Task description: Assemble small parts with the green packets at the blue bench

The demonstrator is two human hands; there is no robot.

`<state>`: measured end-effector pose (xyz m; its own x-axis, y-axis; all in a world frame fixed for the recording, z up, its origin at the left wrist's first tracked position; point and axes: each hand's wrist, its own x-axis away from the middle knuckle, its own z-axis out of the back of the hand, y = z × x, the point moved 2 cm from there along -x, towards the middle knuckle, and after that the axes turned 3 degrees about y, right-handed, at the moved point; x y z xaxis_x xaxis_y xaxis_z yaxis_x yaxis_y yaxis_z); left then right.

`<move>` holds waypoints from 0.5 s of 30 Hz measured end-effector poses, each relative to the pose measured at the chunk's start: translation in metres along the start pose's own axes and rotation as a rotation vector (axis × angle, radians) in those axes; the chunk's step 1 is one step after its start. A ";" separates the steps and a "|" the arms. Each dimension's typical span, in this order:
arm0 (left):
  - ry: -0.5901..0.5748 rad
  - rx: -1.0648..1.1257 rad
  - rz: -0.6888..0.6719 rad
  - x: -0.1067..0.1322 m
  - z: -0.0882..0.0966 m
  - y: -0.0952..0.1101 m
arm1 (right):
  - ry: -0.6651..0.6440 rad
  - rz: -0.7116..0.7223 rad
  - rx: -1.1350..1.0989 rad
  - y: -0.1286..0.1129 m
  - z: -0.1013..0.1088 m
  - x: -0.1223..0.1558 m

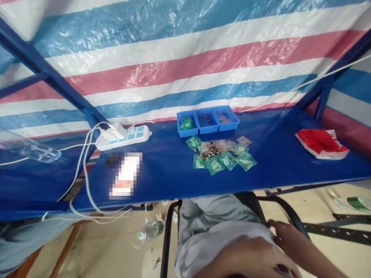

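My right hand (pixel 285 233) is low at the right, beside my lap and the black chair armrest (pixel 290 210). Its fingers look slightly apart and nothing shows in them, though the hand is partly blurred. My left hand is out of view. On the blue table (pixel 165 170) lies a pile of small metal parts (pixel 211 151). Around it are several small green packets (pixel 216 165) and a few clear bags (pixel 222 145). Behind the pile stands a blue three-section bin (pixel 208 122), with green packets at left, a few metal parts in the middle and clear bags at right.
A white power strip (pixel 124 138) with plugged-in chargers and loose white cables (pixel 86 166) occupies the left side. Nearer lies a pixelated phone-like object (pixel 126 175). A red and white packet (pixel 321 143) rests at right. A plastic bottle (pixel 152 230) is on the floor.
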<state>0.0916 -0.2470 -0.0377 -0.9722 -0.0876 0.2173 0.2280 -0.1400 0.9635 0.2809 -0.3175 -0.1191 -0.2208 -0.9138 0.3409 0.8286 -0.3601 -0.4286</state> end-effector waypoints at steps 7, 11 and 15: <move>0.668 0.099 0.322 0.076 0.076 -0.012 | 0.184 -0.307 0.089 0.037 0.020 -0.063; 0.891 -0.003 0.659 0.109 0.060 -0.061 | -0.078 -0.427 -0.509 0.076 -0.001 -0.063; 0.996 0.035 0.760 0.135 0.040 -0.101 | -0.101 -0.481 -0.613 0.063 -0.013 -0.063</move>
